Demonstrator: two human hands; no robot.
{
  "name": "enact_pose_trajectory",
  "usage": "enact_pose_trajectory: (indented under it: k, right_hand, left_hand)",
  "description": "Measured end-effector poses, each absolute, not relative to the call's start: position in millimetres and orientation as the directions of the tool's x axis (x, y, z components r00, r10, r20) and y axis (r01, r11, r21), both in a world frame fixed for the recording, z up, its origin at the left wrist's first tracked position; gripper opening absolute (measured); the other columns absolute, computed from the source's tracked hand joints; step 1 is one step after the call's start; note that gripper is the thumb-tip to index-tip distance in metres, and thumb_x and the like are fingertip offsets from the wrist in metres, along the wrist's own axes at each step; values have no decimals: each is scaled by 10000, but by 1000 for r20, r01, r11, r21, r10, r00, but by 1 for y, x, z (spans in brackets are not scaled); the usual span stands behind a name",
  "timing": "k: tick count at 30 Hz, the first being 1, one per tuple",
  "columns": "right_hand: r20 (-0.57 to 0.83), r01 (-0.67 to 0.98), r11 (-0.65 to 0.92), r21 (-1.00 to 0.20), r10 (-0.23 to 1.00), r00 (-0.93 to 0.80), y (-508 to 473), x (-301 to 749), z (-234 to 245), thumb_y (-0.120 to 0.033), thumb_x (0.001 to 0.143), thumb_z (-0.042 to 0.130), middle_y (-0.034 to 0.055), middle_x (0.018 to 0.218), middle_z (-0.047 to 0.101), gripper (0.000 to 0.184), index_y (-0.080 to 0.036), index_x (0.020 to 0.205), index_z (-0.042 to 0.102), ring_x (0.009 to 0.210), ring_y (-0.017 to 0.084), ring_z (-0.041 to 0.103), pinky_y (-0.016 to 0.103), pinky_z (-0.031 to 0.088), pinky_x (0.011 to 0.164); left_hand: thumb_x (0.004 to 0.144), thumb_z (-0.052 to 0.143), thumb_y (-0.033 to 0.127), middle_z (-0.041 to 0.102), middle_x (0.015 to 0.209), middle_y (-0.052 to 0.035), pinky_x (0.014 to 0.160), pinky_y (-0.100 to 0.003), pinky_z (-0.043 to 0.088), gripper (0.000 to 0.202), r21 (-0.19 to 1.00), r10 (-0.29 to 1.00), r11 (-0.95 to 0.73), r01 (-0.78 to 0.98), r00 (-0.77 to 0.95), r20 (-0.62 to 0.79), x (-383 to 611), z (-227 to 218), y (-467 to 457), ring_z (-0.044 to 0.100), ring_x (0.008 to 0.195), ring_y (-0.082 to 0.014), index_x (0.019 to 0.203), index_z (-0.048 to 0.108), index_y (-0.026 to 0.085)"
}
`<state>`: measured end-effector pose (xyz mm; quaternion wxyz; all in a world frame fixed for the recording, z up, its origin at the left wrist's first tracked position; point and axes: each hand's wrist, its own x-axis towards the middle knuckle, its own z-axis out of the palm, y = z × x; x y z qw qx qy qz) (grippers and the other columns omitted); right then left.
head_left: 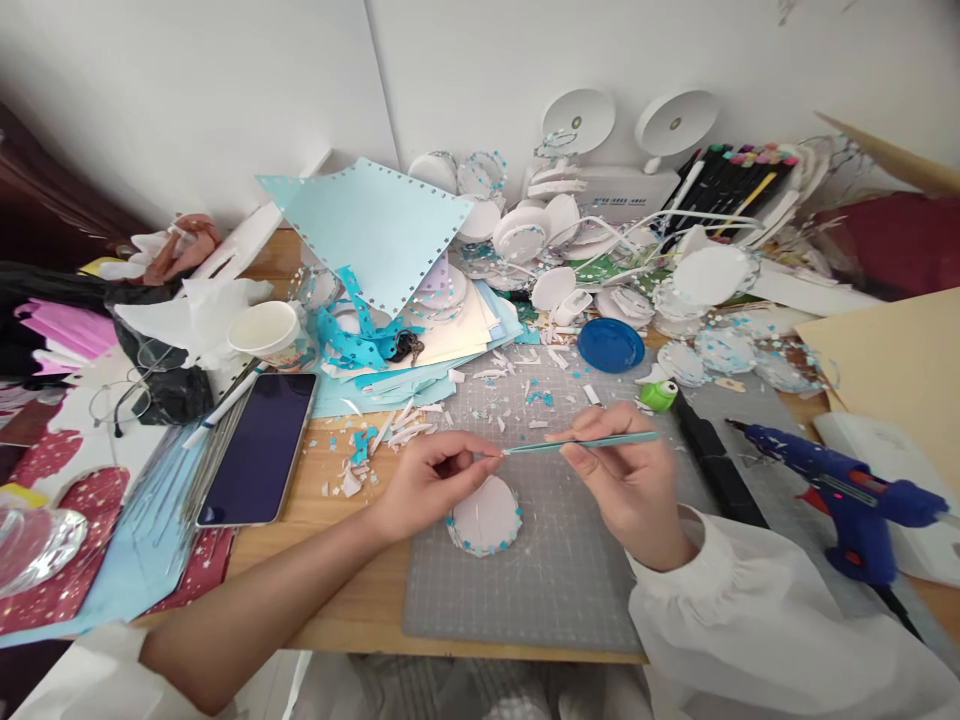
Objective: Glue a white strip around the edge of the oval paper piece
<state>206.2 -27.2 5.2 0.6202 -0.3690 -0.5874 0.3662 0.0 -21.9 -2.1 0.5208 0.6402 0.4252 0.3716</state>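
My right hand (628, 478) is closed on a thin teal stick-like tool (581, 443), which lies level with its tip pointing left. My left hand (431, 478) pinches at that tip; what its fingers hold is too small to make out. Just under both hands a small white paper disc with a blue dotted rim (486, 516) rests on the grey cutting mat (555, 580).
A dark phone (259, 447) lies left of the mat, a paper cup (268, 331) behind it. A blue glue gun (840, 490) sits at the right. A blue lid (610, 345), green punch (659, 394), paper scraps and many white discs crowd the back.
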Motion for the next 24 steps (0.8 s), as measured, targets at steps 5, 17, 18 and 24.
enact_pose_trajectory:
  k: [5,17,18,24]
  right_hand:
    - [548,59,545,-836,832,82,-26,210,11,-103,787,687,-15,725,585,155,-223,822,597,724,155,657,308,575,644]
    - [829,512,786,-347,513,-225,-35,203,29,-34,782,627,8,836,724,208,-222,866,605,695,157,637,384,459,721]
    - [826,534,802,-267,476,-301,-37,199,33,-39,796,616,7,852,733,193,-215,875,608,698,146,631,380,446,737]
    - [780,512,858,40,294,-552,-43,177,36,-84,899,550,-15,890,747,156,-198,838,637,743,101,611,323,429,762]
  left_hand:
    - [836,638,326,443,501,36,424,-188,268,256,982,932,-92,166,363,26,0,-3,-22,343,460,-66,871,729,89]
    - [886,528,501,567,551,-24,447,-203,293,491,989,912,-84,119,410,28,-5,8,-22,388,478,-78,781,749,75]
    - [881,524,525,546,543,-16,447,-205,286,510,991,907,-85,104,421,34,-5,9,-22,376,478,-78,770,744,79]
    - [841,579,521,348,517,34,472,-219,237,512,999,883,-47,15,468,34,-8,12,-22,286,518,-78,525,542,121]
